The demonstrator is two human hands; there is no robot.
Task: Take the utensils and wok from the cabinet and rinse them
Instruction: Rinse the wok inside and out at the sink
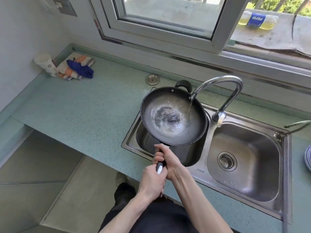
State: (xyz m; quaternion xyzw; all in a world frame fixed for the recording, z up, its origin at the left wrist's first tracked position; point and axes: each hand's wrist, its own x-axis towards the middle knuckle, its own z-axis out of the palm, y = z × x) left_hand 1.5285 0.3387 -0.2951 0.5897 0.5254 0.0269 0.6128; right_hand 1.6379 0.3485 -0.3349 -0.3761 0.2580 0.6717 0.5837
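The wok handle [159, 166] is gripped by 2 hands close to the person's body. The left hand [152, 180] is wrapped around the near end of the handle, and the right hand [165, 159] is wrapped around it just ahead, closer to the pan. Both hands are clenched tight on the handle. The wok [174, 116] is held up over the left bowl of the sink [249, 190], and that bowl is mostly hidden by it. The wok is dark, with a pale ring and a dark wet patch in the middle. A small black loop handle [184, 84] is seen on its far rim. Water [190, 105] is poured from the curved tap [223, 88] onto the right inside wall of the wok. The tap is fixed between the 2 bowls at the back of the sink. The right bowl is shown with a round drain [226, 161] at its bottom. A striped plate [307, 158] is cut off at the right edge. The sink is set into a blue-green counter [80, 111]. A round metal plug [152, 79] is laid on the counter behind the wok. Far back in the left corner, a white cup [46, 64] is stood beside a folded cloth [74, 67] with a blue thing [81, 68] on top. Behind the counter a window [168, 17] is seen, and a bottle [257, 20] with a blue label is laid on the ledge outside.
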